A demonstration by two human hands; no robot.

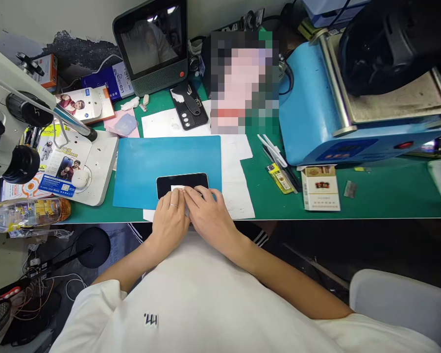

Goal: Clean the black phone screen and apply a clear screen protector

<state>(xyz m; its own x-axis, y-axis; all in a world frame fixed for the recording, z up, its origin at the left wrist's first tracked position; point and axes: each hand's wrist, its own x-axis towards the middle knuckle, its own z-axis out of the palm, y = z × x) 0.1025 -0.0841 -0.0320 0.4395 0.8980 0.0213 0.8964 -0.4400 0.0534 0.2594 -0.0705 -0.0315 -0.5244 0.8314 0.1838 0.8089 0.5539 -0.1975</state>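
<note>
A phone (182,180) with a dark screen lies on a blue mat (143,166), close to the table's front edge. Over its near side, my left hand (171,215), with a ring on one finger, and my right hand (211,213) meet fingertip to fingertip. Both are closed around a small white piece (176,187), perhaps paper or a wipe, of which only the upper edge shows above the fingers. The lower part of the phone is hidden behind my hands.
Left stands a microscope (25,103) on a white base, with a bottle (29,214) in front. Behind are a screen device (150,46) and a black phone case (189,105). Right are pen-like tools (277,154), a cigarette pack (320,189) and a blue machine (308,108).
</note>
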